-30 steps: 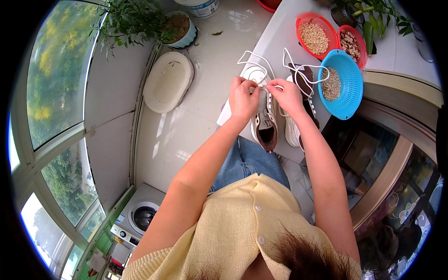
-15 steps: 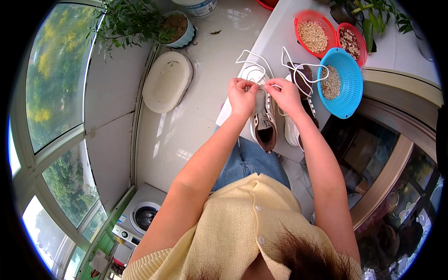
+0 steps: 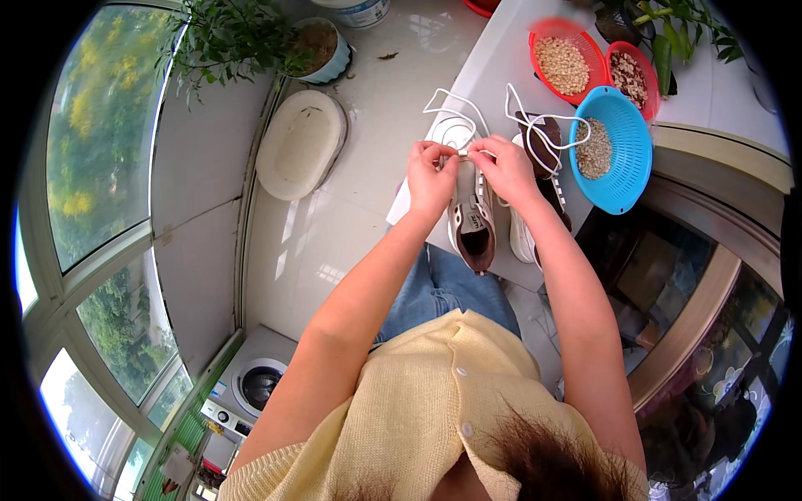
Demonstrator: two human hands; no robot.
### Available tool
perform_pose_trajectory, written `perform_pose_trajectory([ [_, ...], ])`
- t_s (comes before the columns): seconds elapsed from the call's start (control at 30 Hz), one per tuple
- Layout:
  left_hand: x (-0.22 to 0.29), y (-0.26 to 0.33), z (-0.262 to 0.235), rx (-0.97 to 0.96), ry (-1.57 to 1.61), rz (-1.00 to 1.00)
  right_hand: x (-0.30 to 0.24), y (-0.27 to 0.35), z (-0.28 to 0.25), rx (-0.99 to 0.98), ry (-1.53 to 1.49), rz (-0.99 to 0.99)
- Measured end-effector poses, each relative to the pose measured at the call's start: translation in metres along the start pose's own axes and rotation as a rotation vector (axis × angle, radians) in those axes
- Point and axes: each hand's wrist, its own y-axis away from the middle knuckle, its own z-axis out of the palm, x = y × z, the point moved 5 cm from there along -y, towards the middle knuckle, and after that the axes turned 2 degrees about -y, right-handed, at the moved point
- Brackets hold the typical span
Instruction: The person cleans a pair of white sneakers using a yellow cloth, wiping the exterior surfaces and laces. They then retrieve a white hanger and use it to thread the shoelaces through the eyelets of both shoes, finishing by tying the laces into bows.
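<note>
While a white tabletop (image 3: 494, 90) is stretching away toward 1 o'clock, we are taking our pinch as the middle of the clock. From there a blue basket (image 3: 631, 171) with pale grain (image 3: 593, 154) is sitting at 3 o'clock, a red basket (image 3: 595, 58) with cream kernels (image 3: 561, 65) between 1 and 2, and a smaller red bowl (image 3: 651, 85) with darker pieces (image 3: 627, 79) at 2. Just under our pinch a pale shoe (image 3: 469, 200) is resting, its long axis running nearly from 12 to 6: the toe is pointing away from us, and the brown-lined opening is lying at 6, on our side. A second shoe (image 3: 522, 235) is lying alongside at 4 o'clock, closer to our right hand (image 3: 510, 171). Our left hand (image 3: 430, 179) is sitting at 8, and neither hand is being clearly nearer the pale shoe. Both are pinching the white lace (image 3: 464, 153) above its forefoot, thumb and finger together, a short stretch showing between them. Smallest of all, dark lettering (image 3: 474, 219) is showing by the opening, and print (image 3: 374, 12) is showing on a white bucket (image 3: 355, 17) at 11 o'clock, both too small for us to be reading confidently.
</note>
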Motion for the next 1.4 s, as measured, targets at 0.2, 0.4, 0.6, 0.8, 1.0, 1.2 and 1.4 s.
perform_pose_trajectory([
  [0.2, 0.005, 0.001, -0.002, 0.007, -0.075, 0.082, 0.0, 0.005, 0.003, 0.103, 0.009, -0.034],
  [0.4, 0.005, 0.001, -0.002, 0.038, -0.09, 0.099, -0.01, 0.006, 0.012, 0.207, 0.026, -0.089],
  [0.6, 0.024, 0.012, -0.003, 0.078, -0.24, 0.215, -0.002, 0.009, 0.015, 0.224, -0.047, 0.027],
  [0.8, 0.026, 0.006, -0.004, -0.019, -0.188, 0.195, 0.009, 0.014, 0.011, 0.211, -0.208, 0.072],
  [1.0, 0.031, 0.009, -0.052, 0.015, -0.147, 0.323, -0.013, 0.035, -0.012, 0.296, 0.068, -0.064],
  [1.2, 0.078, 0.031, -0.107, 0.057, -0.365, 0.509, -0.051, 0.054, -0.007, 0.21, 0.143, -0.236],
  [1.4, 0.137, 0.043, -0.171, 0.269, 0.031, 0.638, -0.065, 0.092, 0.016, 0.15, 0.269, -0.385],
])
